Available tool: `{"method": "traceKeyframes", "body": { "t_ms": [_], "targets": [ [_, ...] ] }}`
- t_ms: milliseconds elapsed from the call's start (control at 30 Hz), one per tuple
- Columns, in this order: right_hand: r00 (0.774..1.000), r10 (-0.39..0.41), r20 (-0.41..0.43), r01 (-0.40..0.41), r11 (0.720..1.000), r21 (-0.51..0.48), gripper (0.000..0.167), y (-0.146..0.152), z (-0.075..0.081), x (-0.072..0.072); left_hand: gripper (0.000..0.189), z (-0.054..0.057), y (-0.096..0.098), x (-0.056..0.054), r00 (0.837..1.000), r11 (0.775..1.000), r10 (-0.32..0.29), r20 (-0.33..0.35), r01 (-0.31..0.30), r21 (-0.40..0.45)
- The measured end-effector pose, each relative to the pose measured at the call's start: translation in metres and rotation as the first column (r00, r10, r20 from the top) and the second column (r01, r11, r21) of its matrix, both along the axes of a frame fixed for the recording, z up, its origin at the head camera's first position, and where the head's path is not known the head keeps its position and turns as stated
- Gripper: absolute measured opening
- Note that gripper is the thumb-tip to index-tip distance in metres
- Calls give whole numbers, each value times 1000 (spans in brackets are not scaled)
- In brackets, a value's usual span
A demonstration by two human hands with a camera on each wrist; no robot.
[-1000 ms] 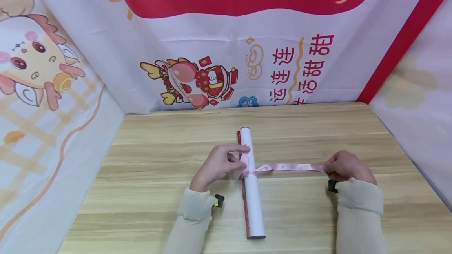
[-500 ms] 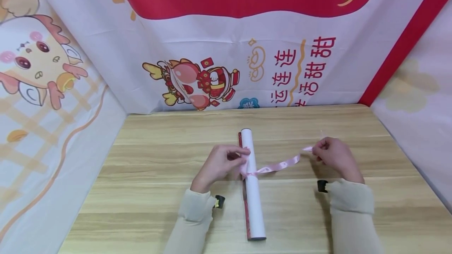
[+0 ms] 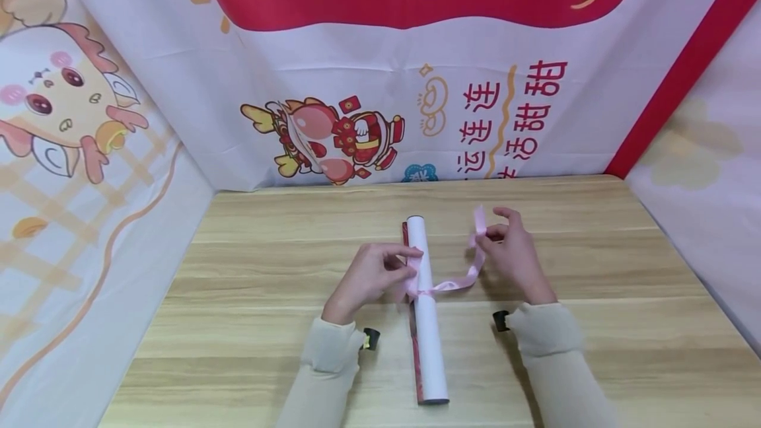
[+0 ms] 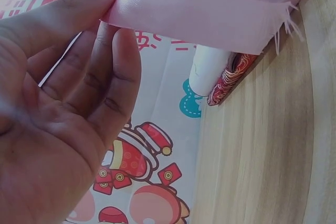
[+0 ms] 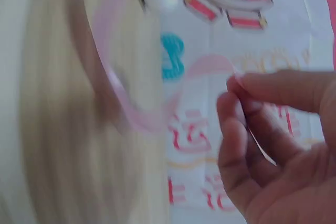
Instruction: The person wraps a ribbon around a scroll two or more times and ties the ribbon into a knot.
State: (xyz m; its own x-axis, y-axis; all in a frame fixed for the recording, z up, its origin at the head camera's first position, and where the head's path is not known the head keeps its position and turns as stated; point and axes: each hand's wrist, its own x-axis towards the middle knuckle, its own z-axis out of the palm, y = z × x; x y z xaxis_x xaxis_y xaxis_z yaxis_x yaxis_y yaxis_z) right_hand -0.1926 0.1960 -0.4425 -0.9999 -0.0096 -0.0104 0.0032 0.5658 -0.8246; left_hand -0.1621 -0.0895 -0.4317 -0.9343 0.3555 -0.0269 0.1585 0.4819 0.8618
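A white paper roll [image 3: 429,342] with a red patterned edge [image 3: 417,368] lies lengthwise on the table, a pink ribbon [image 3: 454,285] tied around its middle. At its left side my left hand [image 3: 371,276] pinches a looped part of the ribbon [image 4: 184,19] between thumb and fingertips; a frayed end shows in the left wrist view. My right hand [image 3: 516,255], right of the roll, pinches the ribbon's other length between thumb and finger. That length hangs slack in a curve from the knot, its tip pointing up. In the right wrist view the ribbon [image 5: 121,90] is blurred.
The wooden table [image 3: 267,249] runs back to a printed cloth [image 3: 357,51] hanging behind it. More patterned cloth hangs at the left [image 3: 77,216] and right sides. A small black wrist mount [image 3: 370,339] sticks out by each cuff.
My right hand has moved left and away from me, towards the roll, with the ribbon. The ribbon, stretched straight before, now hangs slack and curved. My left hand stays nearly still.
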Motion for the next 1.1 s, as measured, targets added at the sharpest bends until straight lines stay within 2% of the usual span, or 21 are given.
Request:
{"method": "traceKeyframes", "body": {
  "t_ms": [100,200,300,467,533,600,700,767,833,933,1000,1100],
  "targets": [
    [1000,4,9,-4,1000,-8,41,-15,-4,0,33,0,0,-1,1000,1000,-4,-2,4,-1],
    [998,56,-6,-56,998,22,27,-25,-8,2,34,0,0,-1,1000,1000,-6,2,6,-2],
    [996,92,-21,-92,996,18,28,-35,-11,4,34,2,0,-1,1000,1000,-10,5,10,-4],
    [1000,24,-16,-25,999,-23,29,-53,-13,6,34,2,0,-2,1000,1000,-26,-13,26,-4],
    [999,34,-9,-34,999,-32,25,-60,-14,9,33,2,0,-2,999,999,-39,-26,39,2],
    [992,127,15,-126,991,-37,25,-66,-15,11,31,2,-1,-2,998,999,-49,-33,49,8],
    [948,311,66,-303,947,-108,32,-68,-15,13,30,2,-3,-1,998,998,-57,-41,58,14],
    [927,370,55,-360,923,-134,36,-65,-14,12,30,3,-3,0,997,998,-57,-46,57,13],
    [934,354,33,-346,926,-151,39,-59,-12,11,30,3,-3,0,997,998,-56,-56,56,10],
    [961,274,35,-269,957,-109,38,-50,-8,10,30,4,-2,0,997,999,-48,-55,48,5],
    [966,243,86,-238,969,-66,38,-45,-7,9,31,4,-2,0,998,999,-39,-44,39,6],
    [962,220,162,-226,974,16,41,-41,-8,7,31,5,-2,1,1000,1000,-18,-17,18,11]
  ]
}}
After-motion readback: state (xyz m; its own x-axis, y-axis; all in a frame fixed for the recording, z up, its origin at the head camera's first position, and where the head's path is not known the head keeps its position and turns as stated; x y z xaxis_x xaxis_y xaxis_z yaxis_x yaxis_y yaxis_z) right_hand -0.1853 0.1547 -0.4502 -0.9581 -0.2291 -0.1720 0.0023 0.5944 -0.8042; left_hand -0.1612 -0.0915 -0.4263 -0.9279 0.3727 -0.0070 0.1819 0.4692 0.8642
